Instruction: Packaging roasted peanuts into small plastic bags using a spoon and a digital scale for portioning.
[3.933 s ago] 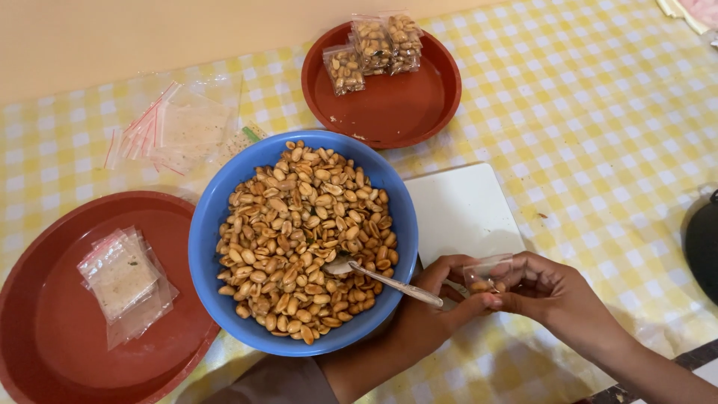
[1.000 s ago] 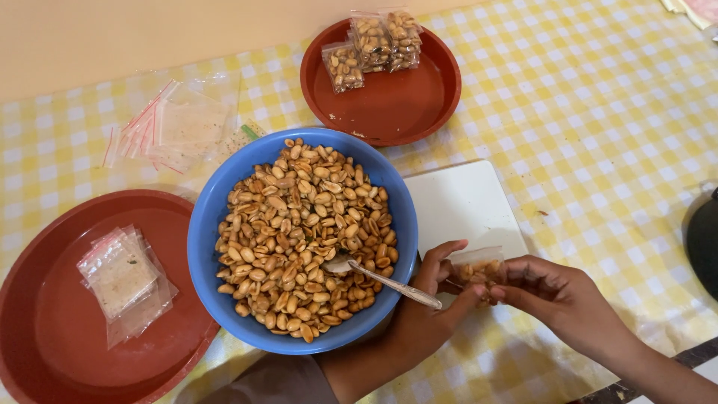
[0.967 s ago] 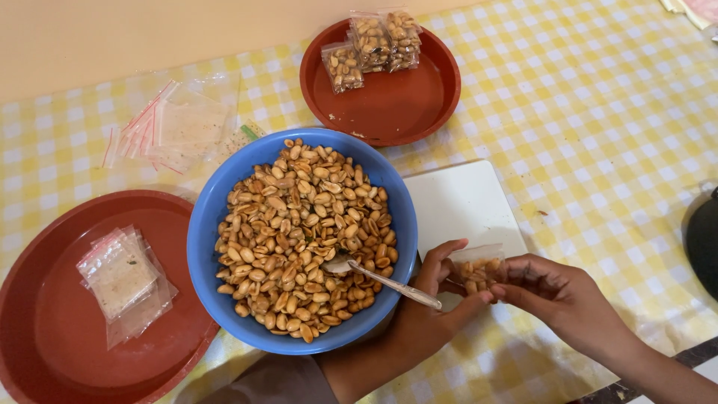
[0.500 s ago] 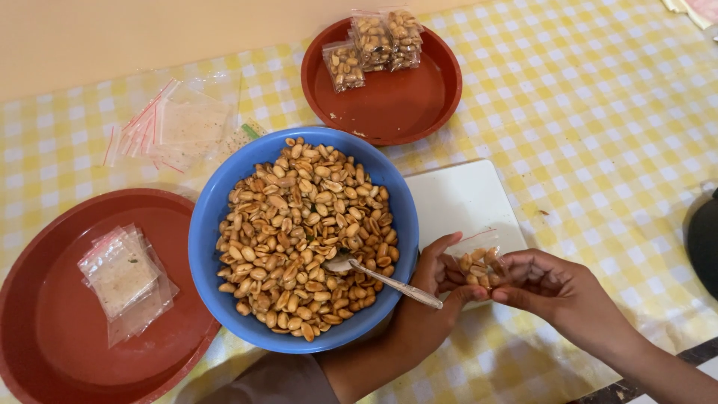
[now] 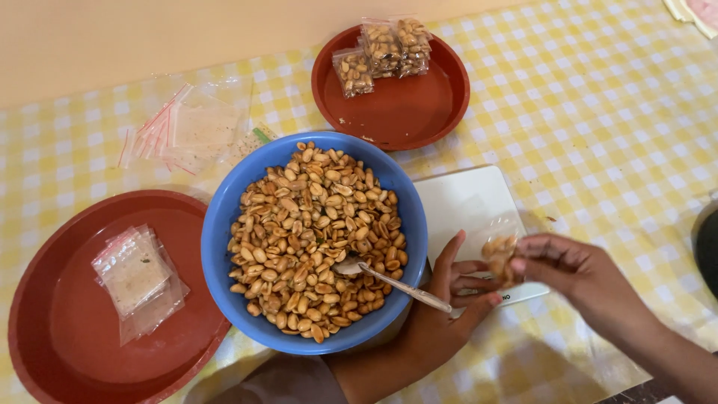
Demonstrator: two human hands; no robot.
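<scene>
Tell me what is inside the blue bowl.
The blue bowl is heaped with roasted peanuts. A metal spoon lies with its scoop on them, handle over the rim. The bowl's bottom is covered by the nuts.
</scene>
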